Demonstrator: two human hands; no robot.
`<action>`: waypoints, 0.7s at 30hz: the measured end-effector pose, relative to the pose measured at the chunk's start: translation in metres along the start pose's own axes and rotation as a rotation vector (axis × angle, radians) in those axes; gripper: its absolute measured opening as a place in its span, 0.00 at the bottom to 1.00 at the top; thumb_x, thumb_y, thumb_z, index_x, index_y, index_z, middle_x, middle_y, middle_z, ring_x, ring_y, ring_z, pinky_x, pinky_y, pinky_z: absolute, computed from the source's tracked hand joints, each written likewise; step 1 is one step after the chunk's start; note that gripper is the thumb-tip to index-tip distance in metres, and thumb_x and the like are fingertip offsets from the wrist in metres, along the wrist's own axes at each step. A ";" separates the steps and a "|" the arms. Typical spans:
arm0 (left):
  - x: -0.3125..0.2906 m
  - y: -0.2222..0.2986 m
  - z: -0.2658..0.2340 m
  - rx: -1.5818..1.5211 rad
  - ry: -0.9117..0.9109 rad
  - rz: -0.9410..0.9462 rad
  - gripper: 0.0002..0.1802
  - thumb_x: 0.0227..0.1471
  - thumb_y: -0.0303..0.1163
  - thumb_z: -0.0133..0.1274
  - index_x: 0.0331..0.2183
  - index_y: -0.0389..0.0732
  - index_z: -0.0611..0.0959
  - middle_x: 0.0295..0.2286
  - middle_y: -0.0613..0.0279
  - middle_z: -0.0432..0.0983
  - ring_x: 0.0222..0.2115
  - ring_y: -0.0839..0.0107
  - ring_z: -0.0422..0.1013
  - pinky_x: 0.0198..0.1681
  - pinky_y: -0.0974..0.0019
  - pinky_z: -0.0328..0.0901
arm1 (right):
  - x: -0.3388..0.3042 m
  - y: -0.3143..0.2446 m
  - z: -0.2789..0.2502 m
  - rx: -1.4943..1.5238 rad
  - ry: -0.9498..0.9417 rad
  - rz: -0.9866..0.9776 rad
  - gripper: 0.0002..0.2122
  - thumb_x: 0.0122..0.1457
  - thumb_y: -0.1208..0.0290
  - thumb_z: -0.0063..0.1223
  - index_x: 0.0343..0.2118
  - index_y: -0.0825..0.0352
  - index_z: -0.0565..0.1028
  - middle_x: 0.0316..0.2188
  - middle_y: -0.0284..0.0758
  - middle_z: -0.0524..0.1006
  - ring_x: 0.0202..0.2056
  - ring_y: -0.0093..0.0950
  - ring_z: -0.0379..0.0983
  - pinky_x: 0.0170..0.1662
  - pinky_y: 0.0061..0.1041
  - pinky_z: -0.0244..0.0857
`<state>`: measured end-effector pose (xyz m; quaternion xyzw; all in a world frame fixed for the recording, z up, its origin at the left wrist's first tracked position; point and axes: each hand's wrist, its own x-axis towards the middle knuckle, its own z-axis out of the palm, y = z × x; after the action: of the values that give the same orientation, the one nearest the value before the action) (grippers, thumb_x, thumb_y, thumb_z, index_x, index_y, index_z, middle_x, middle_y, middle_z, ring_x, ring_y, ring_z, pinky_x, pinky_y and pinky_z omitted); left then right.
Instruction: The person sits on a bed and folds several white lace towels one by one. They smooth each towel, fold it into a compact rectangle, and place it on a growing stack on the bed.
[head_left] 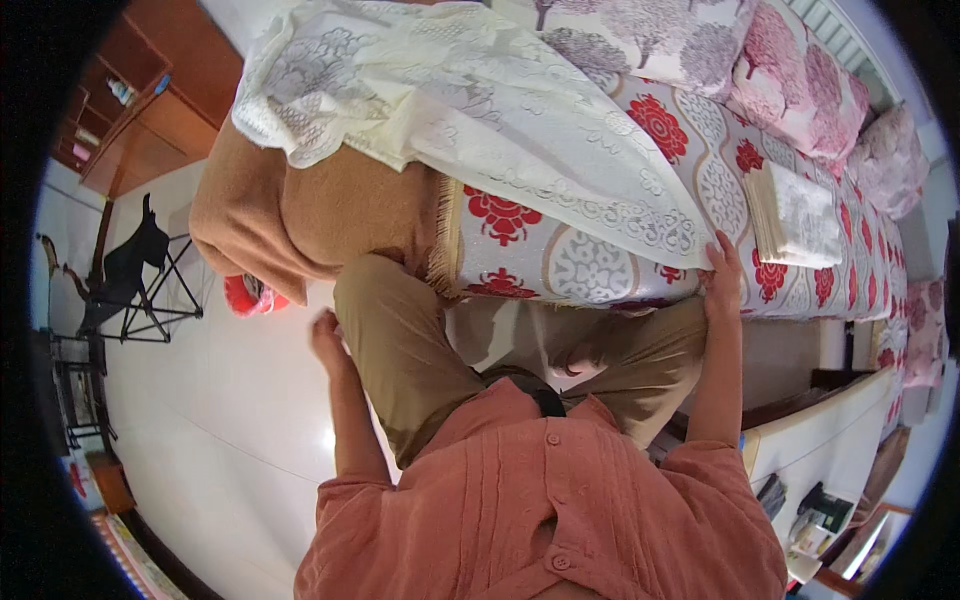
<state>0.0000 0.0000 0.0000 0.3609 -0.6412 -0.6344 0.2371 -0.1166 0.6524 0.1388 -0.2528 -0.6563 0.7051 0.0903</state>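
Observation:
A white lace cloth (500, 110) lies spread across the seat, narrowing to a corner at the right. At that corner my right hand (722, 272) has its fingers closed on the lace edge, beside my right knee. My left hand (327, 340) hangs beside my left knee, away from the cloth; its fingers are foreshortened and blurred, so their pose is unclear. Under the lace lie a brown blanket (340, 210) on the left and a fringed cover with red flowers (502, 215). A folded stack of pale cloth (797, 215) rests on the cover to the right.
Cushions with tree prints (790, 80) line the back of the seat. On the left floor stand a black folding chair (140, 265) and a red item (250, 295) near the blanket. A wooden cabinet (150, 120) is at the far left. A pale table (820, 440) holding small things is at right.

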 end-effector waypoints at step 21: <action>-0.042 0.337 0.092 -0.333 -0.384 0.311 0.22 0.60 0.41 0.48 0.49 0.35 0.78 0.46 0.54 0.76 0.50 0.63 0.69 0.58 0.59 0.59 | -0.024 -0.117 -0.122 0.748 0.077 -0.513 0.19 0.56 0.71 0.62 0.51 0.65 0.74 0.49 0.36 0.76 0.53 0.34 0.70 0.60 0.44 0.63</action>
<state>-0.0988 0.0692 0.3310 0.0880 -0.6090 -0.7435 0.2617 -0.0623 0.7631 0.2563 -0.0579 -0.3941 0.8386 0.3716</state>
